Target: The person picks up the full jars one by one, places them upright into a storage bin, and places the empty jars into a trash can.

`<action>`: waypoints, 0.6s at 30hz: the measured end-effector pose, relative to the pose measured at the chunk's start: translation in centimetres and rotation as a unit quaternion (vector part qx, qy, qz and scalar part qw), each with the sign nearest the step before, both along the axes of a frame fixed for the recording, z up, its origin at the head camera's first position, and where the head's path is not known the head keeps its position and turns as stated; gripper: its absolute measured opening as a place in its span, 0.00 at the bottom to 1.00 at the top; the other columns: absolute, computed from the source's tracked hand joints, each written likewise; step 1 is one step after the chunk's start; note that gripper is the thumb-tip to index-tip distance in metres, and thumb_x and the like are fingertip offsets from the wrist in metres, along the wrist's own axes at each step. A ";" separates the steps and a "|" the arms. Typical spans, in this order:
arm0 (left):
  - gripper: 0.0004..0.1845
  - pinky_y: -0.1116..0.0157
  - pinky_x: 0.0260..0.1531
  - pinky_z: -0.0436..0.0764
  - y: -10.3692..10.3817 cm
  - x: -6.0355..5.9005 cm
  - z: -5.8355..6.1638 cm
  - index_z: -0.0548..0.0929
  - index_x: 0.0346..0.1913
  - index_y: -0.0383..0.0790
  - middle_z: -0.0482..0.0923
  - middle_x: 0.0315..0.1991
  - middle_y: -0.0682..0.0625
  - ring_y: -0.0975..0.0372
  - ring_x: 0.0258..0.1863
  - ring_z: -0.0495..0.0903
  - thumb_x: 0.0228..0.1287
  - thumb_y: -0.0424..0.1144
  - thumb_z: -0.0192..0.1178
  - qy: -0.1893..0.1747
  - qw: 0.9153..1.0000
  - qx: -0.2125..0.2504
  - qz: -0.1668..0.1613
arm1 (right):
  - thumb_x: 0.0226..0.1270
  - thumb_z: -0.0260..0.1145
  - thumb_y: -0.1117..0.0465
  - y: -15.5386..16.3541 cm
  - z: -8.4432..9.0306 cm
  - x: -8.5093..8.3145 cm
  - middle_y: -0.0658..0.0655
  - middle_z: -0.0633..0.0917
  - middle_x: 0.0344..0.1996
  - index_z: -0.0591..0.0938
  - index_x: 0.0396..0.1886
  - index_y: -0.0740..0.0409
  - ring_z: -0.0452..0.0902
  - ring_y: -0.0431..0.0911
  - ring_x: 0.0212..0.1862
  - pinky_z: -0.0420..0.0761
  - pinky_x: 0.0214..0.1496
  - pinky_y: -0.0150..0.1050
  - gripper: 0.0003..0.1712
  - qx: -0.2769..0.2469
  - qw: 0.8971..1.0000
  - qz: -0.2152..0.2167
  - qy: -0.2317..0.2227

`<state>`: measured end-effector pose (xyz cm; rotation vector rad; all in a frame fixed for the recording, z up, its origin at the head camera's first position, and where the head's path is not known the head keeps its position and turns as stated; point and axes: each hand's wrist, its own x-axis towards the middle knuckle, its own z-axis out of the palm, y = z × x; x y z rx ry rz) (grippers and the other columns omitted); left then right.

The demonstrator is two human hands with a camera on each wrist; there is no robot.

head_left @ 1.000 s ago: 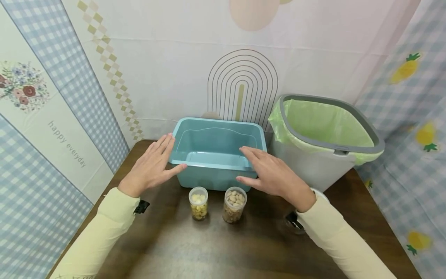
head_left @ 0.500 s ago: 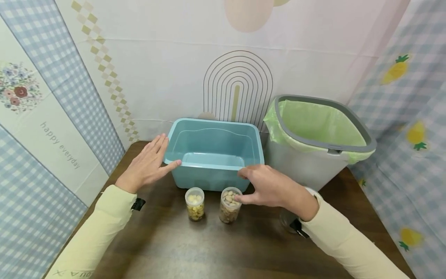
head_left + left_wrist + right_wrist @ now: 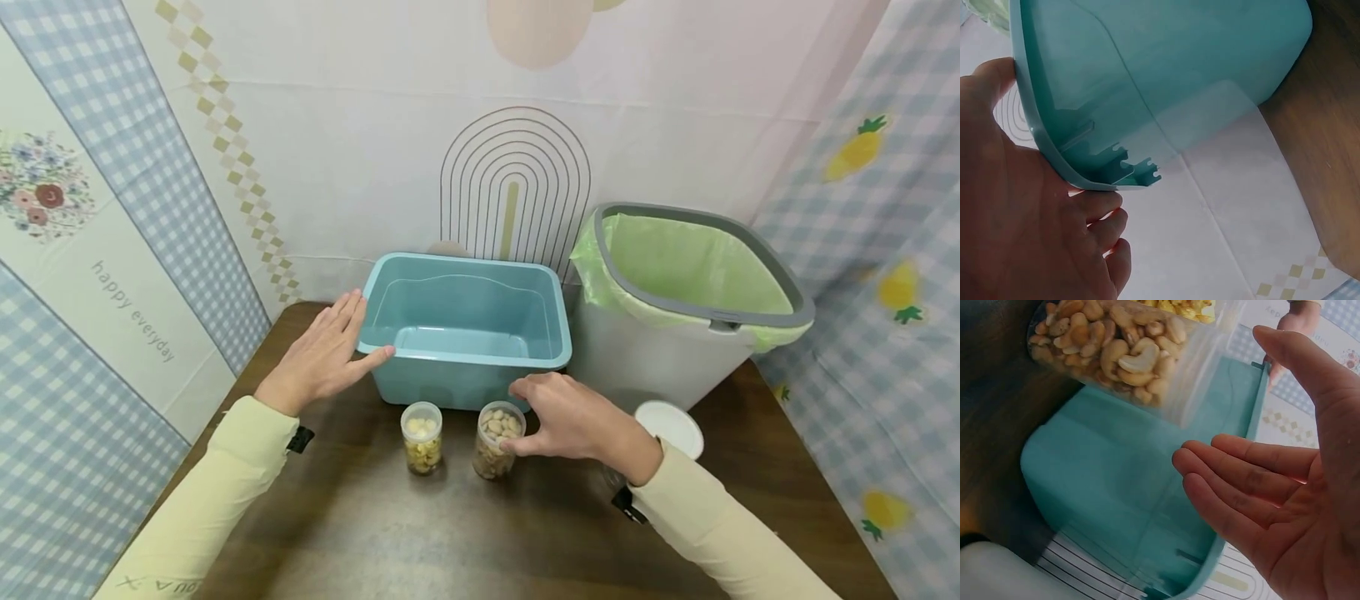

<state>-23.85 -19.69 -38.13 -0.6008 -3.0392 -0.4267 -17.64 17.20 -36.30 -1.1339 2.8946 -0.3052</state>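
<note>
A: What is on the table (image 3: 420, 533), counted?

B: Two small clear jars, one teal bin (image 3: 465, 333), one grey waste bin (image 3: 660, 358) lined with a green bag, and one white lid (image 3: 670, 427) lying flat at the lower right of centre in the head view. The two jars stand side by side just in front of the teal bin: the cashew jar (image 3: 497, 439) and, to its left in the frame, the jar of yellow pieces (image 3: 422, 437).

A: Where are the hands?

B: The right hand (image 3: 573, 414) is at the cashew jar, thumb at its right side and fingers stretched past its rim; the wrist view shows the palm wide and the fingers relaxed, not closed round the jar. I cannot tell whether the thumb truly touches it. The left hand (image 3: 321, 357) lies flat against the left end of the teal bin, fingers straight and its thumb on the rim, well apart from both jars.

A: And the cashew jar itself?

B: Upright, lidless, a clear cylinder nearly full of pale curved cashews, in the centre of the frame, below the bin's front wall.
</note>
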 end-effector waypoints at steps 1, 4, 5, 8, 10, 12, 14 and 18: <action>0.54 0.40 0.85 0.44 0.0 0.0 0.0 0.41 0.85 0.27 0.37 0.87 0.33 0.41 0.87 0.40 0.80 0.69 0.45 0.001 1.000 0.001 0.000 | 0.61 0.78 0.38 0.0 -0.2 0.0 0.59 0.90 0.52 0.85 0.58 0.65 0.89 0.52 0.54 0.88 0.57 0.49 0.39 -0.001 1.000 -0.001 0.000; 0.54 0.40 0.85 0.44 0.0 0.0 -0.1 0.41 0.85 0.27 0.37 0.87 0.33 0.41 0.87 0.40 0.80 0.68 0.45 0.002 1.000 0.002 0.002 | 0.60 0.78 0.38 -0.1 -0.9 -0.2 0.59 0.90 0.51 0.85 0.57 0.64 0.89 0.52 0.53 0.88 0.56 0.49 0.39 -0.007 1.000 -0.004 0.002; 0.54 0.40 0.85 0.44 0.1 0.0 -0.1 0.41 0.85 0.27 0.37 0.87 0.33 0.41 0.87 0.40 0.80 0.68 0.44 0.002 1.000 0.003 0.002 | 0.60 0.78 0.38 -0.1 -1.1 -0.2 0.59 0.90 0.51 0.85 0.57 0.64 0.88 0.51 0.52 0.89 0.55 0.48 0.39 -0.010 1.000 -0.005 0.003; 0.54 0.41 0.85 0.44 0.1 -0.1 -0.2 0.41 0.85 0.28 0.36 0.87 0.33 0.42 0.87 0.40 0.80 0.69 0.44 0.001 1.000 0.003 0.003 | 0.58 0.79 0.38 -0.1 -2.1 -0.4 0.56 0.90 0.46 0.85 0.55 0.63 0.87 0.47 0.47 0.88 0.49 0.44 0.37 -0.022 1.000 -0.006 0.008; 0.54 0.41 0.85 0.45 0.1 0.0 -0.2 0.41 0.85 0.28 0.36 0.87 0.34 0.42 0.87 0.40 0.80 0.69 0.44 0.001 1.000 0.001 0.004 | 0.56 0.80 0.39 -0.1 -2.7 -0.6 0.53 0.89 0.42 0.85 0.51 0.61 0.85 0.44 0.42 0.87 0.44 0.39 0.35 -0.035 0.999 -0.007 0.010; 0.54 0.41 0.85 0.45 0.0 -0.1 -0.2 0.41 0.85 0.28 0.37 0.87 0.34 0.42 0.87 0.40 0.80 0.69 0.44 0.001 1.000 0.001 0.003 | 0.54 0.81 0.40 -0.1 -3.1 -0.8 0.50 0.87 0.38 0.85 0.48 0.59 0.82 0.40 0.38 0.83 0.39 0.34 0.33 -0.048 0.999 -0.008 0.010; 0.54 0.41 0.85 0.45 0.0 -0.1 -0.2 0.41 0.85 0.28 0.37 0.87 0.34 0.42 0.87 0.40 0.80 0.69 0.44 0.001 1.000 0.001 0.003 | 0.52 0.82 0.40 -0.2 -3.5 -1.0 0.49 0.86 0.36 0.85 0.46 0.58 0.79 0.38 0.36 0.81 0.37 0.31 0.31 -0.060 0.998 -0.008 0.009; 0.54 0.40 0.85 0.45 0.0 -0.1 -0.2 0.41 0.85 0.28 0.37 0.87 0.33 0.42 0.87 0.40 0.80 0.69 0.44 -0.001 1.000 0.001 0.002 | 0.51 0.81 0.43 -0.4 -4.0 -1.3 0.48 0.85 0.35 0.85 0.44 0.57 0.77 0.37 0.35 0.79 0.35 0.29 0.29 -0.074 0.997 -0.006 -0.002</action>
